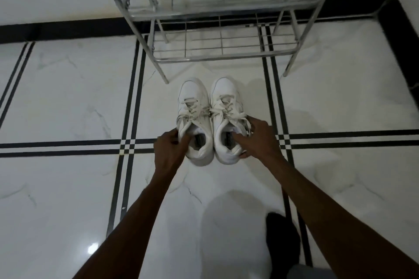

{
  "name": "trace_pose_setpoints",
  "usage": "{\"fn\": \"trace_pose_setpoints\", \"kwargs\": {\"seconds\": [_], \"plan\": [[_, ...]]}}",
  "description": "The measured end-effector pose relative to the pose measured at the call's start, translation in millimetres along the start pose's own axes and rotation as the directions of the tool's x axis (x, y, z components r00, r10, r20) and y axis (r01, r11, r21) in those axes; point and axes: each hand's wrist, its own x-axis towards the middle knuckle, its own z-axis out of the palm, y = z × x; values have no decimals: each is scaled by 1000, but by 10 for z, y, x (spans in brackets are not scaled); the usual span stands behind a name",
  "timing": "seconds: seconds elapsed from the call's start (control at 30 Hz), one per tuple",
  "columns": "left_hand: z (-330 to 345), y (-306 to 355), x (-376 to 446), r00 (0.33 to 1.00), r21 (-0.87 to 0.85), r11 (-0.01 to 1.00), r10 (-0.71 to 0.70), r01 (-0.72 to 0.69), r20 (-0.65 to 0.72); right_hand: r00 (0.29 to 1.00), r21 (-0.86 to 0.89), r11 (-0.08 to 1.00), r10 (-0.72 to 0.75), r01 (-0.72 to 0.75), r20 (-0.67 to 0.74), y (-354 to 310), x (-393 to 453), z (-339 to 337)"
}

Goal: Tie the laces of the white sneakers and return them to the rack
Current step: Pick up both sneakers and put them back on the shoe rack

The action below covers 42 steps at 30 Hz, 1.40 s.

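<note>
Two white sneakers stand side by side on the floor, toes pointing away from me toward the rack. My left hand (170,147) grips the collar of the left sneaker (192,102) at its outer side. My right hand (258,138) holds the right sneaker (223,95) at the collar, with fingers reaching into its opening. Cream laces cross both tongues and look knotted into bows, with loops spreading sideways. The metal wire shoe rack (224,58) stands just beyond the toes, and its two visible shelves hold nothing.
The floor is glossy white marble tile with paired black inlay lines (133,88). A black skirting band (68,29) runs along the wall behind the rack. My dark-socked foot (283,238) rests at the lower right. The rack's legs (163,72) stand close to the sneaker toes.
</note>
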Motion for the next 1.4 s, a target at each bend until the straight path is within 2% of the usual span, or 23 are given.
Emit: {"fn": "trace_pose_setpoints", "kwargs": {"seconds": [0.2,0.4,0.5,0.67,0.93,1.1,1.17,1.23,1.4], "plan": [[-609,1200,-295,999,-45,999,-10,12,49,998,129,990,56,-60,36,-1036,-393,-719],[-1187,2414,-529,998,16,999,-40,39,40,997,80,994,69,-70,17,-2078,-664,-1439],[-1365,2923,-515,998,5,999,-54,54,25,1000,38,999,9,-10,6,-2537,-647,-1743],[-1499,3470,-228,998,18,999,-51,50,20,1000,35,999,-11,10,25,-3084,-310,-2063],[-1348,3639,843,995,67,994,-87,84,47,994,54,996,69,-73,82,-3301,725,-1969],[-1067,3542,1670,982,70,989,-135,127,135,982,87,982,162,-170,94,-3204,1497,-1817],[-967,3446,1960,974,57,989,-148,140,174,986,57,987,146,-151,83,-3155,1744,-1736],[-889,3378,2162,972,42,990,-143,138,185,990,34,991,131,-133,58,-3122,1928,-1678],[-773,3330,2352,985,53,994,-101,95,142,971,74,969,229,-234,75,-3089,2152,-1641]]}}
